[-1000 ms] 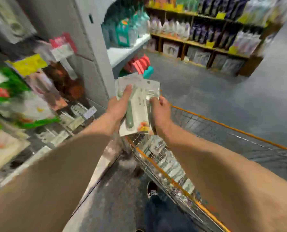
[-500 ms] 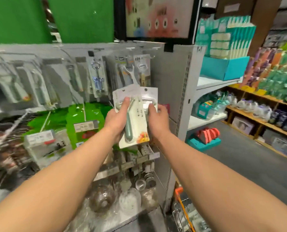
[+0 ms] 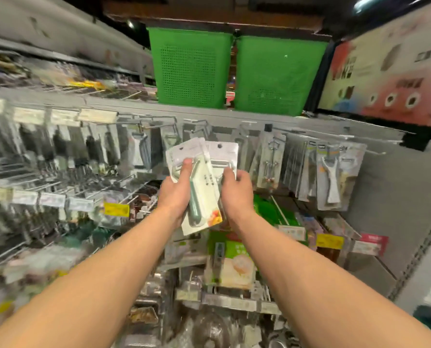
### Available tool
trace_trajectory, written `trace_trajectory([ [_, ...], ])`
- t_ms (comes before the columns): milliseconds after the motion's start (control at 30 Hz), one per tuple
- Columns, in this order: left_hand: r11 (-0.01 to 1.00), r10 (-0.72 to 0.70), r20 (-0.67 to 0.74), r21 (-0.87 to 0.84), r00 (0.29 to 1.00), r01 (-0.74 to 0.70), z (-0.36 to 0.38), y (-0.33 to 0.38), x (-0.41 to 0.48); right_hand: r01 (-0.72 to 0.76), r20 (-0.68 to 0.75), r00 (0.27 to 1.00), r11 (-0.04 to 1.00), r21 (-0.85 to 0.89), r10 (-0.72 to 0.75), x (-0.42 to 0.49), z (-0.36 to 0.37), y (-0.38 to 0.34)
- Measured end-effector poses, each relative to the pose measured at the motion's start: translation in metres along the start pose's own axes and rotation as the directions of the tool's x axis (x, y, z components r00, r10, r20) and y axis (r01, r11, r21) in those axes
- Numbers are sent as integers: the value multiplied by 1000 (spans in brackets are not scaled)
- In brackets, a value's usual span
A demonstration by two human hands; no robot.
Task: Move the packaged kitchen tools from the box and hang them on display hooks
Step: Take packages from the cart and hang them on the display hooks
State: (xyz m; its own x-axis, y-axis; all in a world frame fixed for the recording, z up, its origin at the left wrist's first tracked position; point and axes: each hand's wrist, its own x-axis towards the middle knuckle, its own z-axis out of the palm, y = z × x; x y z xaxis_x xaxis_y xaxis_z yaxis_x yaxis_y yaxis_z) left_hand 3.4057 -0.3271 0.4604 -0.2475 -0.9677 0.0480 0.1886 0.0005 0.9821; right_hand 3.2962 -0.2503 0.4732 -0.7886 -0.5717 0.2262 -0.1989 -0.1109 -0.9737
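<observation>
Before display hooks (image 3: pixel 159 126), left hand (image 3: pixel 176 189), right hand (image 3: pixel 237 189) grip peeler packs (image 3: pixel 204 182).

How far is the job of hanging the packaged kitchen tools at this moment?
Done: many tool packs already hang on the hooks. In hand: the left hand and right hand grip a fan of peeler packs raised before the hook row, none threaded on yet. Left: hanging these; the box is out of view, so the remainder is unknown.

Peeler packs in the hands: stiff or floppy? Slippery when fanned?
Probably fairly stiff: the peeler packs stand flat above the left hand and right hand without drooping. Likely light, held by thumb and fingers alone. Glossy fronts may slide against each other; they sit fanned.
</observation>
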Motion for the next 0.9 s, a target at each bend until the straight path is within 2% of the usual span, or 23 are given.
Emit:
trace_trajectory([
  [67, 1000, -3, -91, 9, 996, 4, -33, 2, 24, 17, 21, 1000, 1000, 3, -17, -3, 41, -4],
  [200, 1000, -3, -141, 19, 990, 6, -95, 7, 71, 38, 52, 998, 999, 4, -38, -8, 117, -10],
  [367, 999, -32, -105, 24, 994, 35, -143, 27, 92, -11, 80, 997, 1000, -12, 12, -10, 185, -13],
  [567, 998, -3, -10, 68, 1000, 4, -163, 26, 133, -29, 52, 998, 999, -43, 31, 2, 220, -22],
  [800, 976, 148, 40, 153, 988, -153, -169, 16, 143, 115, -28, 993, 992, -57, -117, -6, 235, -11],
  [900, 978, 164, 61, 117, 985, -170, -168, 20, 141, 164, -75, 983, 985, -58, -168, -4, 240, -14],
])
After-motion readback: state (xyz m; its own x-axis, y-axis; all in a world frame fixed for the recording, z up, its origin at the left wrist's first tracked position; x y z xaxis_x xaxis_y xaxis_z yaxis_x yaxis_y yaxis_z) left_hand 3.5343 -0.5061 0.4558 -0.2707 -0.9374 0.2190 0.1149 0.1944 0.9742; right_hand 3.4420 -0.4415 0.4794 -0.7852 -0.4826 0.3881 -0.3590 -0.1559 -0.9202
